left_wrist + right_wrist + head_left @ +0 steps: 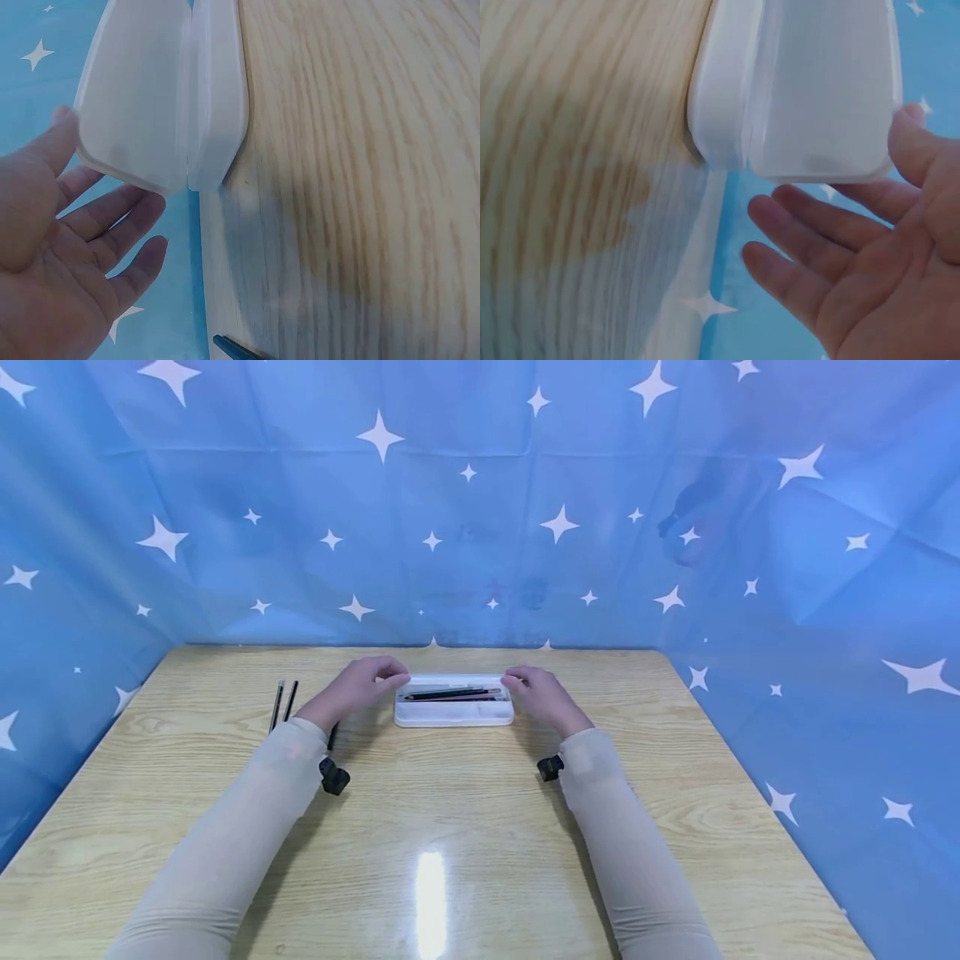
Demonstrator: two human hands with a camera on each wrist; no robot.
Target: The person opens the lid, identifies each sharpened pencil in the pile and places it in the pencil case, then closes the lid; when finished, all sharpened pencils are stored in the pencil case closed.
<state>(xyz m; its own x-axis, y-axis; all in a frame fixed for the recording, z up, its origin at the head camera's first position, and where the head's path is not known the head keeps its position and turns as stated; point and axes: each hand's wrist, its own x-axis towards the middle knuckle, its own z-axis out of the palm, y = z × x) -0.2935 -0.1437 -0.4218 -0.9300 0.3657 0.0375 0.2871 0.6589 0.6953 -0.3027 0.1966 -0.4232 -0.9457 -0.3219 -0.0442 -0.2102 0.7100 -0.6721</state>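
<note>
A white pencil case (453, 717) lies near the table's far edge with its lid (135, 90) raised on the hinge. Several dark pencils (448, 694) are inside the tray. My left hand (366, 682) pinches the lid's left corner, thumb on the edge and index finger behind, while its other fingers extend below. At the opposite corner, my right hand (546, 697) pinches the lid in the same way, as the right wrist view shows. Both palms face the case.
Left of the case, two slim pencils (277, 705) lie side by side on the wooden table (480, 793). Another dark pencil (333, 737) shows partly behind the left wrist. A blue curtain (480, 527) with white stars hangs behind the table.
</note>
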